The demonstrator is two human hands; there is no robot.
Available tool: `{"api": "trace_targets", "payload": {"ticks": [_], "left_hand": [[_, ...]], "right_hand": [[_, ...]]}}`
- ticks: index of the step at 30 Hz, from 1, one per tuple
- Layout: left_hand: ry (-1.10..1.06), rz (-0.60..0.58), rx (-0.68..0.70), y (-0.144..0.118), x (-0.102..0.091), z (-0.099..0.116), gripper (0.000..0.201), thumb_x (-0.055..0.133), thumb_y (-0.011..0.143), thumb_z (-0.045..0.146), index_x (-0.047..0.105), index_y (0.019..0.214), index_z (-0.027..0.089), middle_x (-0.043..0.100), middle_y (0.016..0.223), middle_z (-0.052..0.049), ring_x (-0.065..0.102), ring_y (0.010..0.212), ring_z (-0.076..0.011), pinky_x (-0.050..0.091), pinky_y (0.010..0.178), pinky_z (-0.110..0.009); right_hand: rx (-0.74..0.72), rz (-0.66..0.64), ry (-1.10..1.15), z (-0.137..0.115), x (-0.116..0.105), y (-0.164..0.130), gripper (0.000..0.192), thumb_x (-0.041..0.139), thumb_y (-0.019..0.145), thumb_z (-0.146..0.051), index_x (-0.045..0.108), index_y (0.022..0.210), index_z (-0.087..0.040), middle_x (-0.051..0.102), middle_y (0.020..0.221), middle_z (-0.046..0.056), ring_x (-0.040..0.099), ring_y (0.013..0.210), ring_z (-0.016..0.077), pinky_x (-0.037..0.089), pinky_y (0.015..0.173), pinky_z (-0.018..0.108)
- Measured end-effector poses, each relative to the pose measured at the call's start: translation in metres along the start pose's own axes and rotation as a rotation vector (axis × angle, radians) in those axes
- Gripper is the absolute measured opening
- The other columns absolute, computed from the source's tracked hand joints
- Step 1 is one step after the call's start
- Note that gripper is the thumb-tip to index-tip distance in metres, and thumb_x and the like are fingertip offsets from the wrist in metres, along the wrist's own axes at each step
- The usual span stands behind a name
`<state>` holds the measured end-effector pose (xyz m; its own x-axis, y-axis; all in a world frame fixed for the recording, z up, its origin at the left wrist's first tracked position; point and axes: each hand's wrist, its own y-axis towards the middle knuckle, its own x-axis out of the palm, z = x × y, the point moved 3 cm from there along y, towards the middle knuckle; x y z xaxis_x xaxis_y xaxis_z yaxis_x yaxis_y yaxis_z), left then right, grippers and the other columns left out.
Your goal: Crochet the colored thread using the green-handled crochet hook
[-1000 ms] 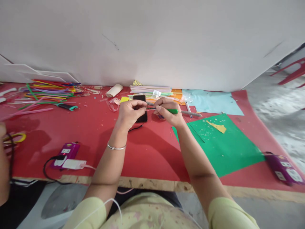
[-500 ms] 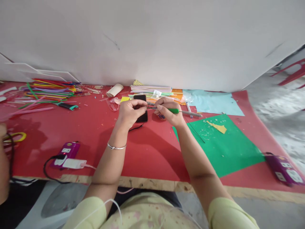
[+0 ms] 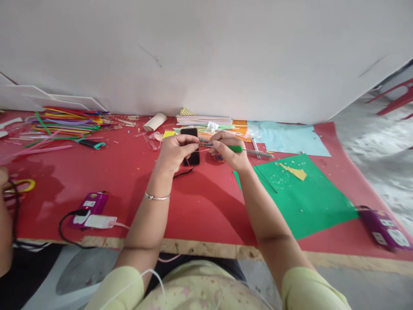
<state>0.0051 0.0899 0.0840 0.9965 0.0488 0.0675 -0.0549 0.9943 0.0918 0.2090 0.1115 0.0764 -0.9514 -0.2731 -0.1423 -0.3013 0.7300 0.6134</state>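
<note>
My left hand (image 3: 176,151) is closed in a pinch in front of the black phone (image 3: 192,159). Its fingertips hold a thin pink thread (image 3: 203,150) at the tip of a slim metal shaft; some thread shows below the fingers. My right hand (image 3: 230,150) is closed around a green-handled hook (image 3: 235,149), which looks like a crochet hook pointing left. Behind the right hand runs a grey rod (image 3: 261,153); whether it is touched I cannot tell. A small dark multicoloured bundle (image 3: 218,158) lies beside the right fingers, partly hidden.
Bundled straws (image 3: 204,120), a cardboard tube (image 3: 155,122) and coloured strips (image 3: 71,120) lie along the wall. Green sheet (image 3: 309,202) and light blue sheet (image 3: 290,137) are at right. Purple power strips (image 3: 92,206) sit on both sides. Another person's arm (image 3: 4,228) shows at left.
The pink thread now shows between my two hands and below the left fingers. Both hands stay in nearly the same place, still closed.
</note>
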Motion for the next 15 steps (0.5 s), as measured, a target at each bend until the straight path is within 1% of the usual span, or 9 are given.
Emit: {"api": "trace_targets", "payload": {"ticks": [4, 10, 15], "left_hand": [[-0.041, -0.030, -0.053, 0.0004, -0.0004, -0.0028, 0.021, 0.089, 0.062, 0.027, 0.085, 0.082, 0.019, 0.068, 0.062, -0.001, 0.050, 0.050, -0.0083, 0.038, 0.049, -0.026], [-0.121, -0.057, -0.100, 0.0005, 0.0002, -0.0024, 0.019, 0.089, 0.060, 0.022, 0.085, 0.079, 0.018, 0.066, 0.060, 0.000, 0.048, 0.049, -0.0070, 0.036, 0.048, -0.025], [-0.157, -0.071, -0.146, -0.0007, 0.0012, -0.0017, 0.022, 0.090, 0.059, 0.022, 0.084, 0.080, 0.016, 0.063, 0.057, 0.001, 0.049, 0.049, -0.0068, 0.034, 0.047, -0.023]], "right_hand": [[0.050, 0.024, 0.038, 0.0027, -0.0013, -0.0003, 0.041, 0.070, 0.102, -0.048, 0.084, 0.075, -0.021, 0.076, 0.091, 0.004, 0.069, 0.072, 0.0123, 0.061, 0.062, 0.025], [0.031, 0.016, 0.044, 0.0008, -0.0021, 0.0006, 0.038, 0.071, 0.102, -0.044, 0.086, 0.075, -0.021, 0.077, 0.090, 0.005, 0.070, 0.072, 0.0125, 0.061, 0.063, 0.025], [0.037, 0.006, 0.030, 0.0017, -0.0039, 0.0013, 0.042, 0.070, 0.101, -0.049, 0.085, 0.073, -0.021, 0.079, 0.089, 0.005, 0.070, 0.074, 0.0143, 0.062, 0.066, 0.027]]}}
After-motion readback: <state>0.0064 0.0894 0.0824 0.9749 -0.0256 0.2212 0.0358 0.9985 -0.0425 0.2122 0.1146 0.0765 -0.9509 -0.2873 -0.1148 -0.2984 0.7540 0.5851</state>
